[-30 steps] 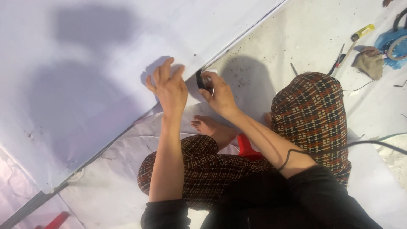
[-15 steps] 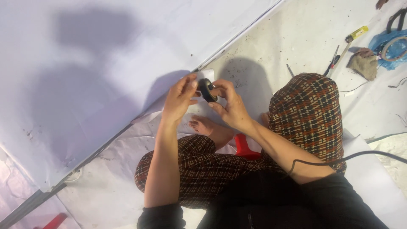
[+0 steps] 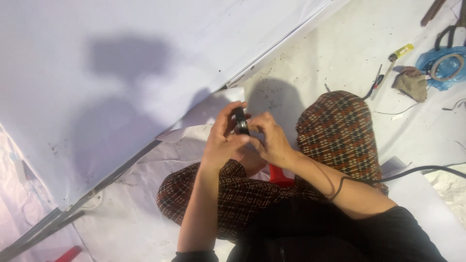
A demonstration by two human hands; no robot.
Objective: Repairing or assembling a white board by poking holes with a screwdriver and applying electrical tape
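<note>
I sit cross-legged on a white floor sheet, and both hands meet in front of my chest. My left hand and my right hand together pinch a small black roll of tape, held edge-on between the fingertips. Below the hands lie my bare foot and my patterned trouser legs. A red object peeks out under my right forearm. A large white panel with a dark frame edge lies just beyond the hands.
At the far right lie a yellow-handled screwdriver, pliers, a brown rag and a blue bag holding a tape ring. A black cable runs off to the right. Another red object sits at the bottom left.
My hands have come off the panel's edge and drawn back toward me. The black tape roll, first pressed at the edge by the right hand, is now held up by both hands.
</note>
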